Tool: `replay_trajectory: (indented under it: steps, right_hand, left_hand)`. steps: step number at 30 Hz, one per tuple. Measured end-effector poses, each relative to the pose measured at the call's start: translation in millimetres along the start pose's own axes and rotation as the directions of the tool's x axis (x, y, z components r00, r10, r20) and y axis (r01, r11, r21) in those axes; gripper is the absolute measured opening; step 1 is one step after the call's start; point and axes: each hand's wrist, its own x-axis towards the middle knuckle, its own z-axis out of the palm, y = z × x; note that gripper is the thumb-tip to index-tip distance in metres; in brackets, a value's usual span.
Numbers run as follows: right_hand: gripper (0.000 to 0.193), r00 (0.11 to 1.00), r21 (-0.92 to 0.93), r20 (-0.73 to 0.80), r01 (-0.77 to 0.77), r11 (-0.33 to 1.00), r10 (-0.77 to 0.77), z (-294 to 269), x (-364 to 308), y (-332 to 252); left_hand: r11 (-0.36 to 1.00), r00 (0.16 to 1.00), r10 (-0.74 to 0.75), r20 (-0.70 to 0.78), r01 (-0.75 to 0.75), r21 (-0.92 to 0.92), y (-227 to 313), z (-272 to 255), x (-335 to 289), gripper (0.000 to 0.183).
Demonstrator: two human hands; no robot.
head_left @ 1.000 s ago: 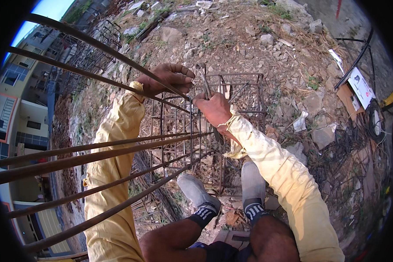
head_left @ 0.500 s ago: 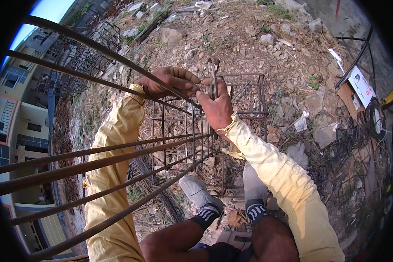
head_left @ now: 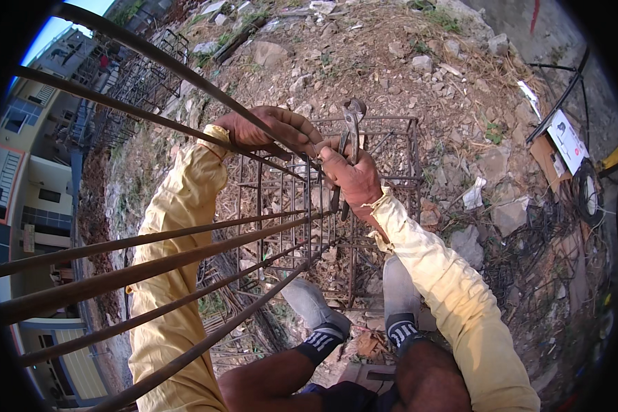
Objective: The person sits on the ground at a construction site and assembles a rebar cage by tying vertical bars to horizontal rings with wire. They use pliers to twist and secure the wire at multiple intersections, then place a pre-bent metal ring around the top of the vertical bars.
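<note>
My right hand (head_left: pixel 359 184) is wrapped round a pair of pincers (head_left: pixel 352 125), their jaws pointing up and away and their handles running down through the palm. Its thumb and fingertips come close to those of my left hand (head_left: pixel 266 129). The left fingers are bent and pressed together beside the upper steel bar (head_left: pixel 185 74), at the end of the rebar cage. What they pinch is too small to make out. Just below both hands, a square steel stirrup (head_left: pixel 309 230) surrounds the ends of several long bars.
Long bars (head_left: pixel 137 273) reach across my left forearm toward the left edge. Another rebar frame (head_left: pixel 417 147) lies on rubble around my feet. At right are a cardboard piece (head_left: pixel 548 154), a white printed box (head_left: pixel 568 139) and a coil (head_left: pixel 588 191). Buildings (head_left: pixel 48 196) stand at left.
My right hand has shifted slightly right and down, and the pincers have tilted to the right in its grip. My left hand stays by the upper bar, its fingers more curled.
</note>
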Motion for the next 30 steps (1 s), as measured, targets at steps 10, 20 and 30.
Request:
replay_trajectory:
  steps: [10,20,30]
  right_hand:
    - [0.029,0.988,-0.488,0.117,0.15,0.86,-0.106,2.1,11.3,-17.2]
    - [0.055,0.993,-0.823,0.047,0.102,0.559,-0.112,24.5,2.9,-34.3]
    - [0.057,0.989,-0.812,-0.015,0.075,0.579,-0.148,37.1,-1.6,-41.0]
  left_hand:
    - [0.995,1.0,0.015,0.017,-0.016,0.1,-4.6,-4.1,0.4,0.044]
    - [0.979,0.989,0.071,-0.127,-0.045,0.198,-16.6,-21.0,-25.1,0.036]
    - [0.849,0.953,-0.303,-0.012,0.276,0.451,9.3,-3.4,-29.8,0.048]
